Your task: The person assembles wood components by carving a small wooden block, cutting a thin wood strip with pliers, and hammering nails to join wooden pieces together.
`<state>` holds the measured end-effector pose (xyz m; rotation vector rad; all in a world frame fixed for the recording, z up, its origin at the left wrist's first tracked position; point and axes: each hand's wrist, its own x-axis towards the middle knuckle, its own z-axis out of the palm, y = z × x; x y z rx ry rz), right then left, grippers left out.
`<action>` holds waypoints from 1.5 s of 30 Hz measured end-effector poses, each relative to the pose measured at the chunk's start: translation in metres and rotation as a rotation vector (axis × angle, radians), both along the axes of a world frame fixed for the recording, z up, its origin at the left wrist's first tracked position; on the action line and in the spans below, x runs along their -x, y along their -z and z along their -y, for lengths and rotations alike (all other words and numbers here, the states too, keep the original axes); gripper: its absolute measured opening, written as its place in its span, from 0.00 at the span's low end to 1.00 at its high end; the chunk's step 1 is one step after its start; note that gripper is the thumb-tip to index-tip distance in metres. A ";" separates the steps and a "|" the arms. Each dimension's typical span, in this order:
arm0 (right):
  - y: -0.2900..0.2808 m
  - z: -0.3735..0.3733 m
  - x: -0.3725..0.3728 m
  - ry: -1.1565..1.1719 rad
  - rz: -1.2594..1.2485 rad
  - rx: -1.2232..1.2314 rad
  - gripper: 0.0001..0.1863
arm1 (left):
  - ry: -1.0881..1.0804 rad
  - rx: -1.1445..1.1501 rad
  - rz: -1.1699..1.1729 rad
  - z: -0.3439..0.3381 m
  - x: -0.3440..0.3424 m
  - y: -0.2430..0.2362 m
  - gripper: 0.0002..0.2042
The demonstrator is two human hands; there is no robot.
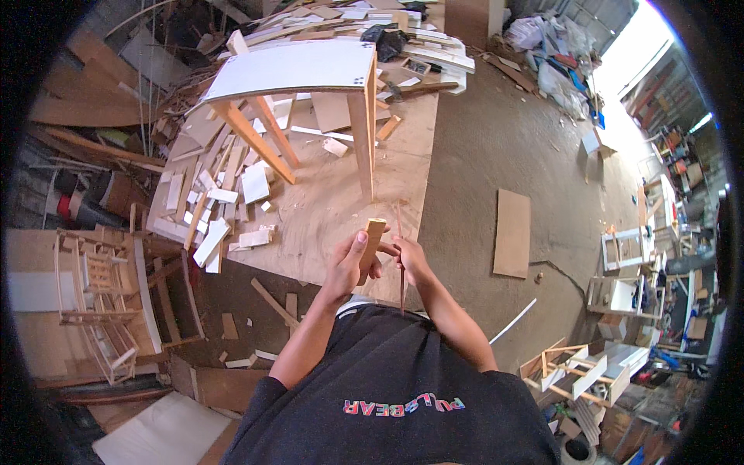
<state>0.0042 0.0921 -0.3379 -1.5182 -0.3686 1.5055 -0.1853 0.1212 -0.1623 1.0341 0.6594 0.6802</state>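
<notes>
My left hand [346, 267] is closed round a short block of wood [373, 242], its end tilted up and away from me. Just to the right, my right hand [412, 259] grips a long, thin reddish-brown strip [402, 283] that runs toward my waist; its exact kind is unclear. The two hands are close together above the near end of a wooden worktable [310, 232]. Beyond them stands a small table [294, 68] with a white top and bare wooden legs. Some of my right fingers are hidden.
Wood offcuts [225, 196] crowd the worktable's left side, with stacked boards [333, 31] at its far end. A brown panel [512, 234] lies on the floor to the right. Wooden frames [581, 372] stand lower right; filled plastic bags [554, 66] lie at the far right.
</notes>
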 end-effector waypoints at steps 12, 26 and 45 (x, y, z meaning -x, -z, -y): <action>0.033 0.014 -0.009 -0.103 -0.030 -0.175 0.29 | -0.155 0.094 -0.090 0.056 -0.025 0.031 0.29; -0.110 0.119 -0.140 -0.249 -0.174 -0.352 0.10 | 0.157 0.167 -0.386 0.102 -0.112 0.030 0.28; -0.126 -0.102 -0.343 -0.438 -0.161 -0.275 0.10 | 0.073 0.113 -0.224 -0.102 -0.307 0.045 0.28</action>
